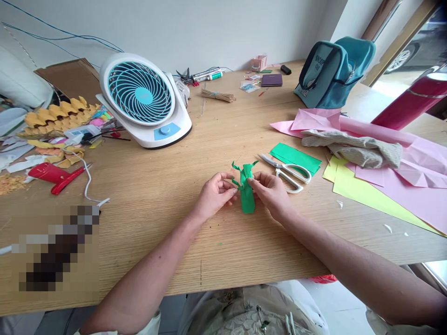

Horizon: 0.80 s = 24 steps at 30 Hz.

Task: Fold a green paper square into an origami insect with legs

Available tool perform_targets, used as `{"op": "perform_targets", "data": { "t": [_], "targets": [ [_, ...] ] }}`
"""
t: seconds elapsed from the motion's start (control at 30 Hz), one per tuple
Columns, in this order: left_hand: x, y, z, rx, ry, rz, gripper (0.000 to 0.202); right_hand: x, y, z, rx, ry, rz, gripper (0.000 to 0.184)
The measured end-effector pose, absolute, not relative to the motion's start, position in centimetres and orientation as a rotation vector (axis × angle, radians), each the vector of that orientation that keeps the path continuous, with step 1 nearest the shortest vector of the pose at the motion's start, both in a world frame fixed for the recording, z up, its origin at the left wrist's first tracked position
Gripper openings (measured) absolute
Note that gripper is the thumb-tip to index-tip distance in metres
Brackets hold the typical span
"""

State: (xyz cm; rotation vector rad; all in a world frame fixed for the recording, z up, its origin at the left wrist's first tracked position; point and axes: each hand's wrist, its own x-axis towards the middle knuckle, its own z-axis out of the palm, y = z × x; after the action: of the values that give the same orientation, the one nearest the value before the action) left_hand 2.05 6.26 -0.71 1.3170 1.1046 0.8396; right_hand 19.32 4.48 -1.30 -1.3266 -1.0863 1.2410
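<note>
Between my hands, just above the wooden table (167, 246), is a green paper cutout (247, 200) with a broad body and thin curled strips at its sides and top. My left hand (217, 193) pinches one of the side strips between thumb and fingertips. With thumb and fingers, my right hand (270, 190) grips the body near its upper right. Right beside that hand lie white-handled scissors (293, 174), blades pointing up and left. They rest partly over flat green paper (296, 157).
A fan (143, 100) stands at the back left, near a red glue gun (57, 177) and paper scraps. Rightward are pink paper (377, 179), yellow paper (349, 184), a glove (356, 146), a teal backpack (328, 77) and a red flask (408, 100). Bundled sticks (218, 96) lie behind.
</note>
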Motion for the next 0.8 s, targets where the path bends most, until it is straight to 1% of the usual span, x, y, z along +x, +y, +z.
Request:
{"op": "perform_targets", "data": {
  "t": [0.13, 0.27, 0.37, 0.5, 0.63, 0.73, 0.8],
  "targets": [
    [1.7, 6.3, -0.2, 1.59, 1.129, 1.032, 0.025, 19.2, 4.4, -1.2, -1.345, -1.124, 1.213, 0.035],
    [1.5, 6.0, 0.6, 1.886, 1.117, 1.126, 0.013, 19.3, 4.3, -1.1, -1.348, -1.149, 1.226, 0.037],
    [1.3, 5.9, 0.9, 2.059, 1.126, 1.205, 0.008, 19.1, 4.2, -1.2, -1.328, -1.151, 1.248, 0.037],
    [1.0, 6.0, 1.1, 2.327, 1.116, 1.218, 0.008, 18.6, 3.9, -1.3, -1.286, -1.142, 1.314, 0.038],
    [1.2, 5.8, 1.4, 2.361, 1.152, 1.225, 0.004, 18.7, 3.8, -1.2, -1.289, -1.122, 1.274, 0.037],
    [1.6, 5.2, 1.4, 2.406, 1.199, 1.094, 0.013, 19.0, 3.9, -1.0, -1.256, -1.072, 1.255, 0.038],
    [1.9, 4.7, 1.3, 2.473, 1.228, 0.994, 0.014, 19.1, 4.0, -0.9, -1.231, -1.047, 1.258, 0.038]
  ]
}}
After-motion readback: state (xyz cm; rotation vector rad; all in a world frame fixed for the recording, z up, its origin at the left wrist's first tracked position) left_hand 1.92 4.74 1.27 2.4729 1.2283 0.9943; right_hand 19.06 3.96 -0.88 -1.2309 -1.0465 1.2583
